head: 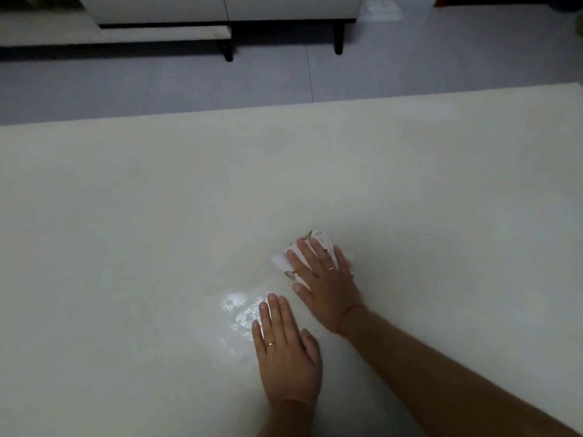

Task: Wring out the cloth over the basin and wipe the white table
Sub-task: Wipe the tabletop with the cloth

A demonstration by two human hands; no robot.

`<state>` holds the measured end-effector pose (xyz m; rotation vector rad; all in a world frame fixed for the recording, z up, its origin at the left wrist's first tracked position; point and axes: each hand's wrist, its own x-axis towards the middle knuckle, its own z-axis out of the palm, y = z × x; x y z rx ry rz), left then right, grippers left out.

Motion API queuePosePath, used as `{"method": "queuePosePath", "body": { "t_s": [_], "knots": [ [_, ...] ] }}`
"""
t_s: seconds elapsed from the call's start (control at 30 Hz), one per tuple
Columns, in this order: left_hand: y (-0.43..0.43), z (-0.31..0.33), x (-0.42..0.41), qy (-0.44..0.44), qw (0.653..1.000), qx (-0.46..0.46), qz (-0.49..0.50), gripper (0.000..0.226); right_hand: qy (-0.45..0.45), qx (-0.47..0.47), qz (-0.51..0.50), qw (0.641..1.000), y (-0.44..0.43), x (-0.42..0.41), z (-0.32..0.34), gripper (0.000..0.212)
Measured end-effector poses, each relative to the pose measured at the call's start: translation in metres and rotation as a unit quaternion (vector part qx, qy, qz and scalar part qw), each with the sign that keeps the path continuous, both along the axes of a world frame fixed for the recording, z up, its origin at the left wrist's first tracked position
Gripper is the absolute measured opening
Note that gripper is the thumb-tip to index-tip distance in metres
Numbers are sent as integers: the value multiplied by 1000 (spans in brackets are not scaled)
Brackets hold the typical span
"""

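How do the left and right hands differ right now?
The right hand presses flat on the cloth; the left hand rests on the bare white table beside a wet patch. The right hand lies farther from the person than the left hand. Both are palm down with straight fingers and a ring.

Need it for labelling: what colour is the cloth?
Cloth is white with brown patches; head view.

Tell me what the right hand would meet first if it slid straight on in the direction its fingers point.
Nothing but bare table, it seems. The right hand lies flat on the cloth, fingers pointing away and leftward; that line looks free up to the table's far edge.
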<state>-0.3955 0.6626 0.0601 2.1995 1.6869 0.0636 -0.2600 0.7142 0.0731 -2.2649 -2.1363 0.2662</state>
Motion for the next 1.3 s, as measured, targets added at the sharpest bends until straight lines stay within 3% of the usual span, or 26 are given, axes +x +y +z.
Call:
{"method": "queuePosePath", "body": {
  "t_s": [0.07,0.1,0.17,0.27,0.33,0.43,0.5,0.53,0.57,0.63,0.7,0.77,0.83,0.9,0.97,1.0,1.03,1.1,1.2,1.23,1.3],
  "knots": [
    [0,0,0,-8,1000,2,4,62,-56,-21,33,998,-1,32,0,55],
    [0,0,1,-11,1000,6,5,62,-59,-46,1,997,0,50,0,55],
    [0,-1,1,-14,1000,12,6,62,-15,-86,-145,985,2,74,-3,58],
    [1,-1,2,-16,1000,3,7,63,31,-64,-328,942,13,54,-7,60],
    [1,-1,1,-7,1000,-2,7,63,37,-40,-294,954,22,14,-7,61],
    [0,1,0,26,1000,-7,4,62,41,-17,-33,998,13,-13,-8,58],
    [0,1,1,29,999,-11,7,62,28,-20,98,995,12,14,-6,56],
    [0,2,1,24,1000,-12,9,62,6,-15,116,993,12,33,-7,55],
    [-1,3,0,13,1000,-11,11,62,-7,-17,89,996,15,53,-8,55],
    [1,5,1,-12,1000,-1,15,62,5,-47,-60,997,24,90,-8,56],
    [13,7,5,-23,999,14,22,62,23,-45,-212,976,36,99,-11,56],
    [41,10,20,-32,999,31,23,62,37,-28,-295,954,47,73,-12,57],
    [78,13,42,-27,998,51,7,60,42,-10,-234,971,52,41,-13,57],
    [114,13,62,-13,998,56,-11,60,25,-24,-51,998,47,38,-13,56],
    [140,9,73,-3,998,55,-23,61,-5,-11,83,996,51,73,-10,55],
    [148,6,76,2,998,57,-31,61,-34,-1,100,994,55,92,-11,53],
    [153,3,78,4,998,56,-41,60,-50,1,75,996,61,112,-14,52],
    [156,-3,80,12,997,45,-58,63,-22,-31,-73,997,74,142,-16,53],
    [153,-11,80,32,996,51,-60,66,18,-8,-275,961,93,128,-19,54],
    [153,-12,80,42,996,51,-61,66,21,-9,-293,956,98,111,-19,55],
    [153,-12,79,63,994,54,-64,66,24,-7,-224,974,106,75,-19,56]
  ]
}}
